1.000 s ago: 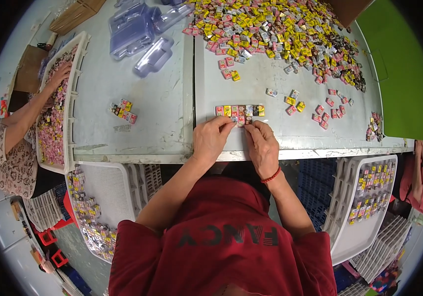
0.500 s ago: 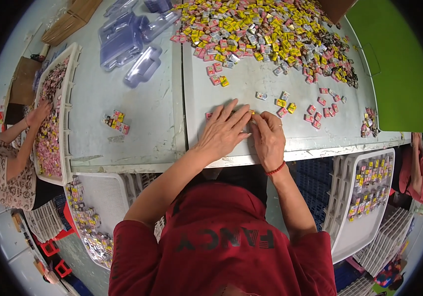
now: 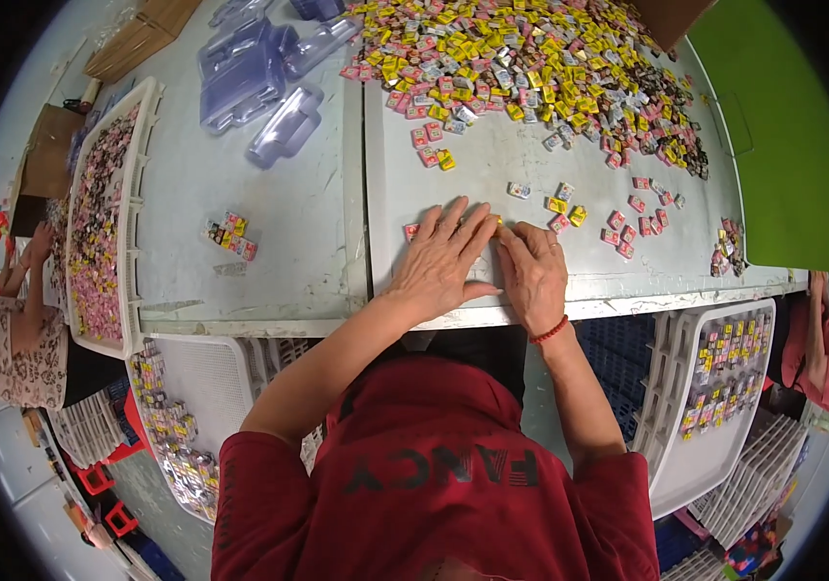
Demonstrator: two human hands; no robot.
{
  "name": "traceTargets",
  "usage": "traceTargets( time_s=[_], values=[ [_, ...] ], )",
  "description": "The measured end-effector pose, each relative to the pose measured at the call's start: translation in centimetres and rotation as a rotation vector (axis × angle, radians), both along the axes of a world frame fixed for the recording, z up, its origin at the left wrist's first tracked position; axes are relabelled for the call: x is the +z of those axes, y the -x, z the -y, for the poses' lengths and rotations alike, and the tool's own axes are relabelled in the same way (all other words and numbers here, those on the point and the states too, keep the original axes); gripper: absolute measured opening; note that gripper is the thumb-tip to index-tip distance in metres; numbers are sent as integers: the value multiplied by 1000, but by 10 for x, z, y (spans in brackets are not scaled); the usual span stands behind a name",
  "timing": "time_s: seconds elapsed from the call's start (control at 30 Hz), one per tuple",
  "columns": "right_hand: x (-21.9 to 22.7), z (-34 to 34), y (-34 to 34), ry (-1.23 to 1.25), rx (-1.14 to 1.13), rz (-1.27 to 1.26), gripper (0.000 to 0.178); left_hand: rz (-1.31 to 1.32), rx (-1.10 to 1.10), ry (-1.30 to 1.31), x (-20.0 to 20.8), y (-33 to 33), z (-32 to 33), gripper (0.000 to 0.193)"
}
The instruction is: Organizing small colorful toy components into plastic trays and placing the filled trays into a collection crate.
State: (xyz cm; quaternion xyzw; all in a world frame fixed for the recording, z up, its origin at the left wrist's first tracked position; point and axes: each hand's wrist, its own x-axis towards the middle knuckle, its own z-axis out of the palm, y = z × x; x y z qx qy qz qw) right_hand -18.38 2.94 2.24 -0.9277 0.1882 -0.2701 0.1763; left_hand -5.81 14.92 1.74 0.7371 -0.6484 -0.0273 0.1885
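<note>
My left hand (image 3: 441, 259) lies with its fingers stretched out over a row of small coloured packs, mostly hiding them. A pink pack (image 3: 411, 232) shows at the left of those fingers. Close on the right, my right hand (image 3: 536, 266) has its fingers bent together at the row's end. A bit of a small yellow pack (image 3: 499, 222) peeks out between the two hands; the fingertips hide the rest. Loose packs (image 3: 557, 205) in pink, yellow and silver lie just beyond my right hand. A large heap of the same packs (image 3: 530, 73) covers the far part of the table (image 3: 405, 194).
Clear plastic trays (image 3: 284, 126) and a small cluster of packs (image 3: 231, 236) sit on the left. A white crate (image 3: 134, 242) of packs stands further left, beside a co-worker (image 3: 17, 339). White trays (image 3: 216, 373) flank me below the table edge. A green board (image 3: 782, 145) is at right.
My left thumb has spread away from its fingers toward me. My right hand has shifted very slightly. The left co-worker's hand has moved out of the crate to its far-left side.
</note>
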Motion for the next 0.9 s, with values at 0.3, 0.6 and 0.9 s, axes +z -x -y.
traceTargets(
  time_s=[0.3, 0.6, 0.9],
  values=[
    [4, -7, 10, 65, 17, -25, 39, -63, 92, -36, 7, -12, -36, 90],
    [-6, -32, 5, 150, 146, -296, 64, -82, 124, -85, -3, -5, -46, 89],
    [-8, -31, 8, 49, 157, -342, 68, -51, 87, 117, -9, -7, -51, 69]
  ],
)
